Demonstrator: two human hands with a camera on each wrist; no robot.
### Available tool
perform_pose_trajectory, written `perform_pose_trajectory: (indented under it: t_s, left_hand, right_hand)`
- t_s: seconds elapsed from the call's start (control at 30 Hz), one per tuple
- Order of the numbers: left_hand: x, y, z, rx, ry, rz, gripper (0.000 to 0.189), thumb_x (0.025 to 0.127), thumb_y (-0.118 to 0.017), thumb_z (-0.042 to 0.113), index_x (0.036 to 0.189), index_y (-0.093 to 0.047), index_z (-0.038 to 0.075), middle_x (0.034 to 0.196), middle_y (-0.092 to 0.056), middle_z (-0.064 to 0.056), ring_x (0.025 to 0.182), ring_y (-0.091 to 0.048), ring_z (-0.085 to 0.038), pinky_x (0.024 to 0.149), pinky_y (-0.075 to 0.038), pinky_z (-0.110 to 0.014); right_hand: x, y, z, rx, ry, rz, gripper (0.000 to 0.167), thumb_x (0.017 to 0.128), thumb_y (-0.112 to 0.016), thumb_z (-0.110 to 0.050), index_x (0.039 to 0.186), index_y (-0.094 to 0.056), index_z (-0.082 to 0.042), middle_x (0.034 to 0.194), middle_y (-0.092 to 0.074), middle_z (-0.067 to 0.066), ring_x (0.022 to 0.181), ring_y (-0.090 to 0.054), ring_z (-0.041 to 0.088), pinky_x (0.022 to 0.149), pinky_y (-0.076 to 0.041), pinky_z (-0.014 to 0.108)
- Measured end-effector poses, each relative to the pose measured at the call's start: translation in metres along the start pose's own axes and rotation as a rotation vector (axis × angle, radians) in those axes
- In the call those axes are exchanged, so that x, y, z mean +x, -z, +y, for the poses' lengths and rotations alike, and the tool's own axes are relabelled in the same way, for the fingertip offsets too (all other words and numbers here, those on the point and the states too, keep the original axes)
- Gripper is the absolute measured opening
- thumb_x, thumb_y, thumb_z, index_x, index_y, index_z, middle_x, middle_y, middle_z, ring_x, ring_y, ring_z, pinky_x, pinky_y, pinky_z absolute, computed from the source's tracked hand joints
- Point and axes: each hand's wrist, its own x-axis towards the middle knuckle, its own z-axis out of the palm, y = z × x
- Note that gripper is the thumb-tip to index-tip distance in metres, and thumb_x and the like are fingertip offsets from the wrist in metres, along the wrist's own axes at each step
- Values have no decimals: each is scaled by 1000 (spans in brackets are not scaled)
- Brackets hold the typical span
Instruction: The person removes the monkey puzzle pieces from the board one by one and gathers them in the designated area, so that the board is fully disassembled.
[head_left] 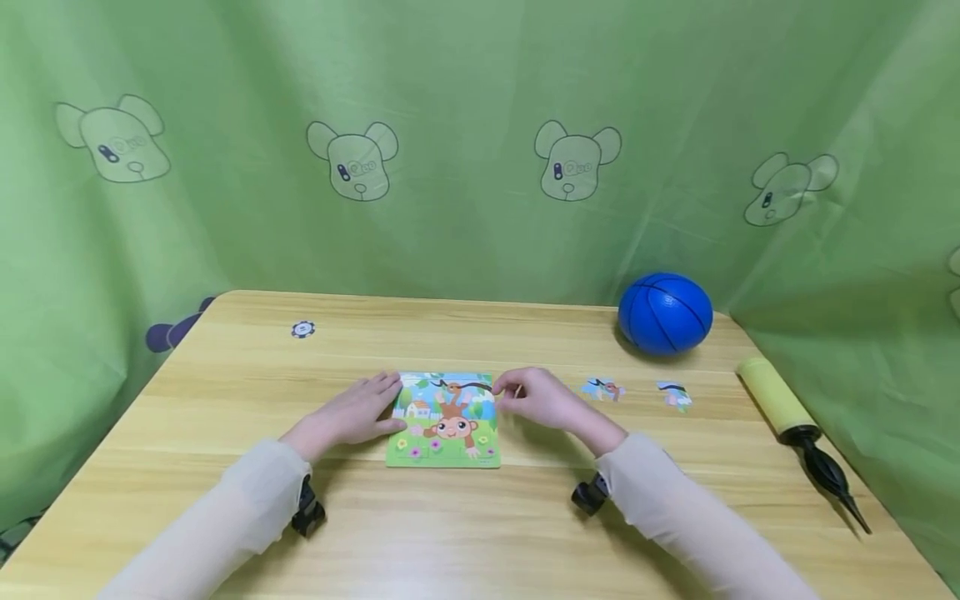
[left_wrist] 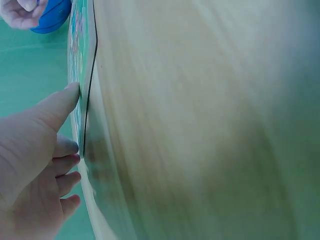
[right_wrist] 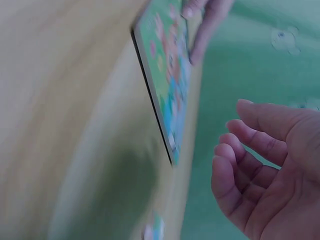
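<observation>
Monkey puzzle (head_left: 447, 423) lies flat on the table (head_left: 450, 525), its left edge touched by your spread left hand (head_left: 358, 410), while your empty, loosely curled right hand (head_left: 538, 400) hangs just off its right edge, nearer the loose pieces (head_left: 603, 389).

Across the middle and bottom of the head frame, the tabletop (head_left: 480, 542) looks like smooth, pale-grained wood or wood laminate, with a soft sheen at bottom centre. The curtain (head_left: 465, 67) filling the upper part is thin, creased cloth with a faint gloss. At centre, the puzzle board (head_left: 442, 450) has a smooth printed face. The blue ball (head_left: 665, 313), right of centre, looks like shiny plastic or rubber. At far right, the pump's yellow barrel (head_left: 777, 402) appears matt plastic, its black end (head_left: 825, 472) glossier. The sleeves (head_left: 217, 521), lower left and right, are soft matt cloth.
</observation>
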Motion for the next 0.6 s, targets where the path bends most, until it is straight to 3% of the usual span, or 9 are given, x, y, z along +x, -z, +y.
perform_pose_trajectory:
  t_s: [0.33,0.6]
  left_hand:
    - [-4,1,5,-8,-1,-21,80,90,-51,49,142,-25,-5,148,-19,-21,135,-16,-36,109,-13,-46]
    - [-6,3,9,-19,16,-49,85,87,-54,52,141,-25,-7,147,-18,-23,135,-15,-38,109,-13,-48]
  right_hand:
    - [28,-39,-18,-8,37,-106,10,87,-64,-11,95,-66,-6,70,-56,-3,58,-48,11,51,-41,23]
    - [47,-58,-31,-24,25,-185,29,85,-68,-16,111,-60,-4,69,-57,-1,50,-51,11,54,-45,23]
